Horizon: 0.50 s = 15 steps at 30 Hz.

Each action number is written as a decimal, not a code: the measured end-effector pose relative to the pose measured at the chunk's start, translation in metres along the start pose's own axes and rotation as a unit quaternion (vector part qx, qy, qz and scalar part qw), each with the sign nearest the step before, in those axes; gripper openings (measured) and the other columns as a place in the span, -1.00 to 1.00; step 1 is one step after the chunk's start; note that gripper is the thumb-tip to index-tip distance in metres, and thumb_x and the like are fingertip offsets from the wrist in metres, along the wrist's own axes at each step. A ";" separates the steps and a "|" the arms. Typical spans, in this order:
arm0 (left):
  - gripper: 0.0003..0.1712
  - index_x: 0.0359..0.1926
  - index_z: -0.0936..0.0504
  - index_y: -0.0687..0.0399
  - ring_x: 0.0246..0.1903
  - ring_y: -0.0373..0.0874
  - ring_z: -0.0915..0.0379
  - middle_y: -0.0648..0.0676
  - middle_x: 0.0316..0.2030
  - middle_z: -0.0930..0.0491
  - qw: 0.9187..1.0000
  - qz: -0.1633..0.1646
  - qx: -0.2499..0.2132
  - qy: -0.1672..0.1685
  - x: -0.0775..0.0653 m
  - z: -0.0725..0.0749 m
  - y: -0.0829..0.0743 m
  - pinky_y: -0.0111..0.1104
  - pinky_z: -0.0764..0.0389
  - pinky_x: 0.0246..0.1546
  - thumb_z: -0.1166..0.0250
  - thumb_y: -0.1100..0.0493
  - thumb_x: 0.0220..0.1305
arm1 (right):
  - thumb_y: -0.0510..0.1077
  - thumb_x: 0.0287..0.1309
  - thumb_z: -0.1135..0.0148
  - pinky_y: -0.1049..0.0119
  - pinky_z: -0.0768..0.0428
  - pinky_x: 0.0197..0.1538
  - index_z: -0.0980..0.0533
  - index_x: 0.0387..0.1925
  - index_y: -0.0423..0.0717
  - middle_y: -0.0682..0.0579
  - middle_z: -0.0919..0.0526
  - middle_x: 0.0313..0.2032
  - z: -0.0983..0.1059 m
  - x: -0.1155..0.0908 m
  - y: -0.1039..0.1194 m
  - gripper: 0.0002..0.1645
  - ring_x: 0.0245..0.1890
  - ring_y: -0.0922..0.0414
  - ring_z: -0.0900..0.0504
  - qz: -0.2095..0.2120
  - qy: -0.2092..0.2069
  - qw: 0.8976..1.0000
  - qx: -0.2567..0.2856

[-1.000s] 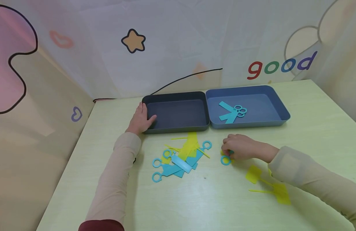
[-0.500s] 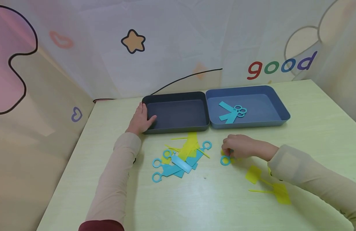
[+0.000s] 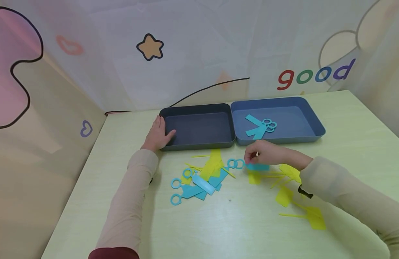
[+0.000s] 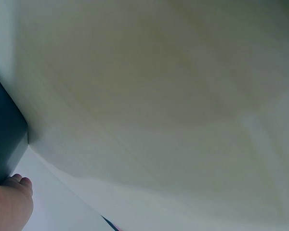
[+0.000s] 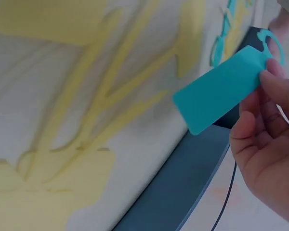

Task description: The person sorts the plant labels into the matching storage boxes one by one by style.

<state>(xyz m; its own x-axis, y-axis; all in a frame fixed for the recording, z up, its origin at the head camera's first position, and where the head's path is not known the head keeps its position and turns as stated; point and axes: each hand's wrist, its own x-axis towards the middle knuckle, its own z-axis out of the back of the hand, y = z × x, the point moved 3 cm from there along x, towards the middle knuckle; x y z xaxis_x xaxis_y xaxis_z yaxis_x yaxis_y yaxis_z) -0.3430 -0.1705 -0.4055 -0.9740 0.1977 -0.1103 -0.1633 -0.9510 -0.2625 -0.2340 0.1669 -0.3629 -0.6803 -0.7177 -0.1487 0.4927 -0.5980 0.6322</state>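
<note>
Turquoise plastic ring tag [image 3: 259, 167] hangs pinched in the right hand [image 3: 267, 153], thumb against fingers close to the ring end, its flat blade sticking out free; the right wrist view shows it raised off the tabletop [image 3: 231, 230]. Gripping at that narrow neck probably suits so thin a piece, since there is an edge there to catch. Its ring points to 9 o'clock, towards the mixed pile of turquoise tags [image 3: 204, 184] and yellow flag ties [image 3: 212, 163]; I cannot tell whether it touches the nearest ring there.

At 1 o'clock from the held tag lies the blue tray [image 3: 294, 124], where 3 fanned turquoise tags [image 3: 260, 130] rest with their rings bunched, perhaps to keep matching pieces together. Loose yellow ties [image 3: 316, 217] are scattered at 4 o'clock.

The left hand [image 3: 156, 135] grasps nothing: straight fingers lie along the dark tray's [image 3: 199, 129] 9 o'clock wall, thumb over its rim, likely steadying it against the adjoining blue tray.
</note>
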 end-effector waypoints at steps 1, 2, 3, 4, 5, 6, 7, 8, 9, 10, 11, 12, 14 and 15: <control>-0.05 0.31 0.37 0.40 0.35 0.12 0.44 0.31 0.34 0.43 1.000 0.000 0.000 0.000 0.000 0.000 0.000 -0.15 0.18 0.33 0.21 -0.24 0.28 | -0.42 -0.01 -0.11 0.41 -0.48 -0.34 -0.55 -0.48 -0.15 0.08 -0.56 -0.46 0.003 0.001 0.000 -0.84 -0.46 0.21 -0.43 -0.007 -0.011 1.000 0.019; -0.05 0.31 0.37 0.39 0.35 0.12 0.45 0.30 0.34 0.43 1.000 0.001 -0.001 0.000 0.000 0.000 0.000 -0.15 0.18 0.33 0.21 -0.24 0.28 | -0.41 0.00 -0.10 0.40 -0.49 -0.32 -0.55 -0.45 -0.16 0.05 -0.57 -0.44 0.006 0.002 -0.001 -0.84 -0.45 0.19 -0.45 -0.017 -0.023 0.999 0.038; -0.04 0.31 0.37 0.39 0.35 0.12 0.45 0.30 0.34 0.43 1.000 0.001 -0.001 0.000 0.000 0.000 0.000 -0.15 0.18 0.33 0.21 -0.25 0.28 | -0.40 0.02 -0.09 0.39 -0.50 -0.30 -0.56 -0.43 -0.17 0.02 -0.59 -0.42 0.009 0.002 -0.003 -0.85 -0.43 0.18 -0.46 -0.029 -0.036 0.997 0.055; -0.05 0.31 0.37 0.39 0.35 0.12 0.46 0.30 0.34 0.44 1.000 0.001 -0.002 0.000 0.000 0.000 0.000 -0.15 0.19 0.33 0.21 -0.24 0.28 | -0.39 0.05 -0.08 0.38 -0.51 -0.28 -0.56 -0.40 -0.19 0.00 -0.59 -0.39 0.013 0.003 -0.005 -0.85 -0.40 0.17 -0.48 -0.045 -0.051 0.995 0.072; -0.05 0.31 0.37 0.39 0.35 0.11 0.46 0.30 0.34 0.44 1.000 0.001 -0.003 0.001 0.000 0.000 0.000 -0.15 0.19 0.33 0.21 -0.24 0.28 | -0.38 0.07 -0.07 0.35 -0.53 -0.25 -0.56 -0.37 -0.23 -0.02 -0.60 -0.37 0.016 0.003 -0.006 -0.86 -0.38 0.17 -0.50 -0.059 -0.068 0.992 0.094; -0.05 0.31 0.37 0.39 0.35 0.11 0.46 0.30 0.34 0.44 1.000 0.001 -0.004 0.002 0.000 0.000 0.000 -0.15 0.19 0.33 0.21 -0.24 0.28 | -0.37 0.08 -0.06 0.32 -0.55 -0.21 -0.55 -0.34 -0.27 -0.04 -0.61 -0.35 0.021 0.003 -0.008 -0.85 -0.36 0.17 -0.52 -0.071 -0.087 0.987 0.115; -0.05 0.31 0.37 0.39 0.35 0.11 0.46 0.30 0.34 0.44 1.000 0.001 -0.004 0.002 0.000 0.000 0.000 -0.15 0.20 0.33 0.21 -0.24 0.28 | -0.35 0.09 -0.07 0.30 -0.56 -0.18 -0.55 -0.31 -0.30 -0.04 -0.62 -0.35 0.025 0.003 -0.011 -0.85 -0.34 0.18 -0.54 -0.084 -0.108 0.981 0.135; -0.05 0.31 0.37 0.39 0.35 0.12 0.46 0.30 0.34 0.44 1.000 0.001 -0.003 0.003 -0.001 0.001 0.000 -0.15 0.20 0.33 0.22 -0.24 0.28 | -0.33 0.10 -0.07 0.29 -0.56 -0.16 -0.54 -0.28 -0.32 -0.01 -0.62 -0.35 0.029 0.004 -0.014 -0.83 -0.34 0.20 -0.55 -0.097 -0.131 0.975 0.153; -0.05 0.31 0.37 0.39 0.35 0.12 0.46 0.31 0.34 0.44 1.000 0.001 -0.003 0.003 -0.001 0.001 -0.001 -0.15 0.20 0.33 0.22 -0.24 0.28 | -0.31 0.11 -0.08 0.29 -0.56 -0.15 -0.53 -0.25 -0.35 0.03 -0.63 -0.37 0.034 0.004 -0.017 -0.80 -0.35 0.23 -0.56 -0.108 -0.154 0.967 0.173; -0.05 0.31 0.37 0.39 0.35 0.12 0.46 0.31 0.34 0.44 1.000 0.001 -0.001 0.003 -0.001 0.001 -0.001 -0.15 0.20 0.33 0.22 -0.24 0.28 | -0.30 0.11 -0.09 0.30 -0.57 -0.15 -0.51 -0.21 -0.39 0.08 -0.63 -0.40 0.038 0.004 -0.020 -0.77 -0.36 0.25 -0.56 -0.117 -0.176 0.958 0.193; -0.05 0.31 0.37 0.39 0.35 0.11 0.46 0.30 0.34 0.44 1.000 0.001 -0.002 0.003 -0.001 0.001 -0.001 -0.15 0.20 0.33 0.22 -0.24 0.28 | -0.28 0.11 -0.10 0.32 -0.57 -0.16 -0.49 -0.18 -0.41 0.12 -0.62 -0.43 0.042 0.004 -0.024 -0.73 -0.38 0.26 -0.56 -0.127 -0.198 0.948 0.215; -0.05 0.31 0.37 0.39 0.35 0.11 0.46 0.30 0.34 0.44 1.000 0.001 -0.002 0.003 -0.002 0.001 -0.001 -0.15 0.20 0.33 0.22 -0.24 0.28 | -0.26 0.11 -0.11 0.35 -0.57 -0.18 -0.48 -0.16 -0.42 0.17 -0.61 -0.46 0.045 0.004 -0.028 -0.70 -0.41 0.27 -0.56 -0.139 -0.218 0.938 0.232; -0.05 0.31 0.38 0.39 0.35 0.11 0.46 0.30 0.34 0.44 1.000 0.000 0.000 0.004 -0.002 0.001 -0.001 -0.15 0.20 0.33 0.23 -0.24 0.29 | -0.22 0.11 -0.12 0.43 -0.57 -0.23 -0.46 -0.12 -0.41 0.24 -0.57 -0.49 0.052 0.004 -0.036 -0.66 -0.45 0.29 -0.55 -0.164 -0.254 0.917 0.262; -0.06 0.31 0.38 0.39 0.35 0.12 0.46 0.30 0.34 0.44 1.000 0.000 0.000 0.003 -0.002 0.001 -0.001 -0.15 0.20 0.33 0.23 -0.24 0.29 | -0.21 0.11 -0.12 0.46 -0.56 -0.24 -0.45 -0.11 -0.40 0.26 -0.56 -0.49 0.054 0.004 -0.040 -0.64 -0.46 0.28 -0.55 -0.176 -0.268 0.907 0.274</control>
<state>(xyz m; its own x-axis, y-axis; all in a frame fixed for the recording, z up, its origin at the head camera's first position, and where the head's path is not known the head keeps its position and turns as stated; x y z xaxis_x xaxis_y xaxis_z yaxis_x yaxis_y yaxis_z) -0.3410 -0.1699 -0.4040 -0.9731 0.1986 -0.1169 -0.1626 -0.9511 -0.2626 -0.2862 0.2070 -0.3477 -0.9816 -0.1515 -0.1164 -0.0500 -0.3843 0.9219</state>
